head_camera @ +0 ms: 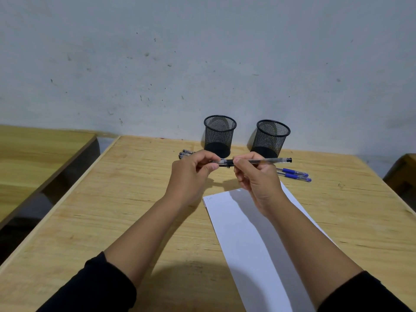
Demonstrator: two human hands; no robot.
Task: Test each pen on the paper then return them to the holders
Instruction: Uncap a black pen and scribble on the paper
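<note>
A clear pen with black ink (pixel 267 161) is held level above the table, in front of the holders. My left hand (pixel 191 174) pinches its cap end and my right hand (pixel 254 176) grips the barrel near the black grip. Below my right hand lies a white sheet of paper (pixel 249 242) with a small scribble at its top left corner. Two black mesh holders stand at the back by the wall, one on the left (pixel 219 135) and one on the right (pixel 271 139); both look empty.
Two blue pens (pixel 295 174) lie on the wooden table (pixel 112 210) right of my hands. A few dark-capped pens (pixel 185 153) lie left of the left holder, partly hidden by my left hand. A second table (pixel 33 158) stands to the left across a gap.
</note>
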